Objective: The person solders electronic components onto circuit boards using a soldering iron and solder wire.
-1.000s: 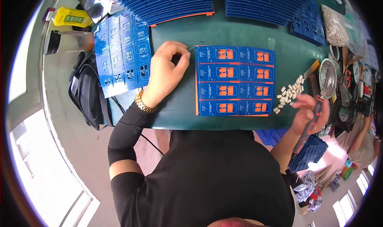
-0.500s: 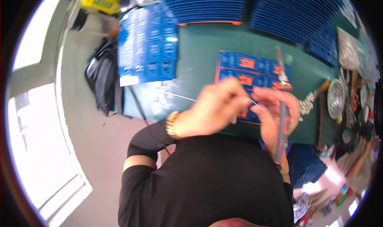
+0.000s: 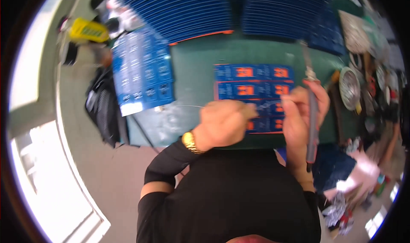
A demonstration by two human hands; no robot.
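Note:
My left hand (image 3: 224,122), with a gold watch at its wrist, is closed in a pinch on a thin silvery wire (image 3: 188,106) that trails left across the table. My right hand (image 3: 301,119) is wrapped round the grey handle of a soldering iron (image 3: 313,119), whose metal shaft points away from me. Its thumb and forefinger are pinched toward the left hand, and a faint length of wire seems to run between the two hands. Below them lies a blue panel of circuit boards with orange patches (image 3: 226,89), partly hidden by my hands.
Two large stacks of blue boards (image 3: 183,17) stand at the far side of the green table (image 3: 194,68). At left are another blue panel (image 3: 147,72), a black bag (image 3: 106,106) and a yellow bottle (image 3: 89,30). A round metal dish (image 3: 349,88) sits among clutter at right.
My hands have drawn apart, the right one farther right with the soldering iron. The view has shifted, so the table's things appear elsewhere in the picture.

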